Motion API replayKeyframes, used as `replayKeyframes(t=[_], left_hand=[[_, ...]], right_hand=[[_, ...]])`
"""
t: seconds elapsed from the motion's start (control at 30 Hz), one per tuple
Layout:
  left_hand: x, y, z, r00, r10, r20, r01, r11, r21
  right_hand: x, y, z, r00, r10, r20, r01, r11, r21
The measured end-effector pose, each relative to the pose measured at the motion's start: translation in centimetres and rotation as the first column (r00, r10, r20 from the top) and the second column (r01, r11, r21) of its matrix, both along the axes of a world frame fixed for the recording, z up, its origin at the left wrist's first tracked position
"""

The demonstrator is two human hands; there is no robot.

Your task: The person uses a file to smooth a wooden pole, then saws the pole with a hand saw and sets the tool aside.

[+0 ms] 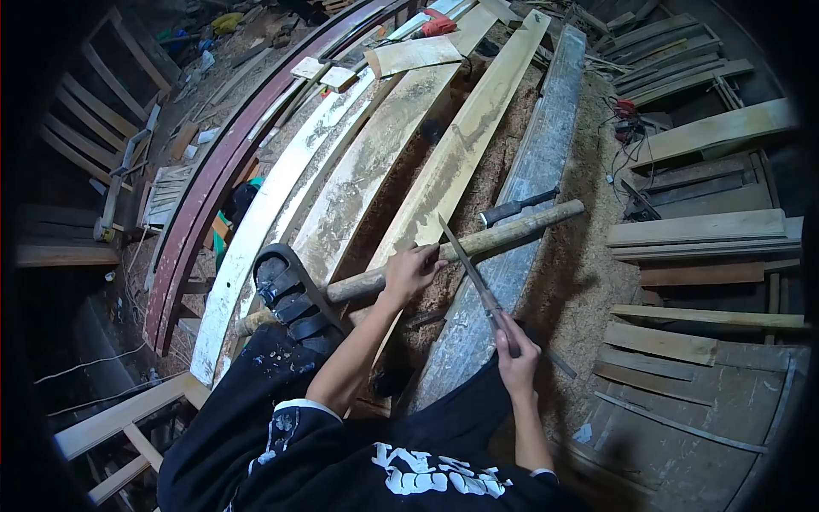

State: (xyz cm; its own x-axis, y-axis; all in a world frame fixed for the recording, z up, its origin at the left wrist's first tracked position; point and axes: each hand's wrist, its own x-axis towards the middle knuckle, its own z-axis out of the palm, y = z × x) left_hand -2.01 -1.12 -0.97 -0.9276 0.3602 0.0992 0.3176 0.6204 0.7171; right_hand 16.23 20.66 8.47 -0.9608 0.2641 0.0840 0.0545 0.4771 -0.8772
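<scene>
A round wooden pole lies slantwise across several long boards. My left hand is closed over the middle of this pole, fingers curled on top. In my right hand is a long, tapered metal tool with a dark handle, gripped near its lower end. Its narrow tip points up and away, crossing over the pole just right of my left hand. My sandalled foot rests at the pole's left part. A black, cylinder-like tool lies just beyond the pole's right half.
Under the pole run a grey weathered plank, a pale board, a white board and a dark red beam. A red power tool lies at the far end. Sawdust covers the floor; stacked boards line the right.
</scene>
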Motion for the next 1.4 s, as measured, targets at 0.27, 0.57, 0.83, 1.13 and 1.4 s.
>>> replayKeyframes(t=[0.27, 0.57, 0.83, 1.13, 1.4], left_hand=[[-0.2, -0.5, 0.6, 0.992, -0.059, 0.114, 0.053, 0.997, 0.053], [-0.3, -0.1, -0.3, 0.995, 0.016, -0.1, -0.014, 1.0, 0.022], [-0.1, 0.5, 0.2, 0.995, 0.024, -0.093, -0.028, 0.999, -0.038], [-0.1, 0.6, 0.3, 0.996, 0.027, -0.087, -0.03, 0.999, -0.026], [0.0, 0.8, 0.3, 0.995, 0.039, -0.09, -0.043, 0.998, -0.042]], right_hand=[[-3.3, -2.5, -1.7, 0.999, 0.016, -0.046, -0.015, 1.0, 0.008], [-2.7, -2.4, -3.2, 0.998, -0.026, -0.05, 0.025, 1.0, -0.008], [-5.3, -1.7, 0.2, 0.995, 0.063, 0.079, -0.056, 0.995, -0.081], [-4.6, -2.8, 0.2, 0.997, 0.051, 0.063, -0.056, 0.996, 0.075], [-4.5, -4.2, -3.8, 0.993, -0.073, -0.097, 0.078, 0.996, 0.044]])
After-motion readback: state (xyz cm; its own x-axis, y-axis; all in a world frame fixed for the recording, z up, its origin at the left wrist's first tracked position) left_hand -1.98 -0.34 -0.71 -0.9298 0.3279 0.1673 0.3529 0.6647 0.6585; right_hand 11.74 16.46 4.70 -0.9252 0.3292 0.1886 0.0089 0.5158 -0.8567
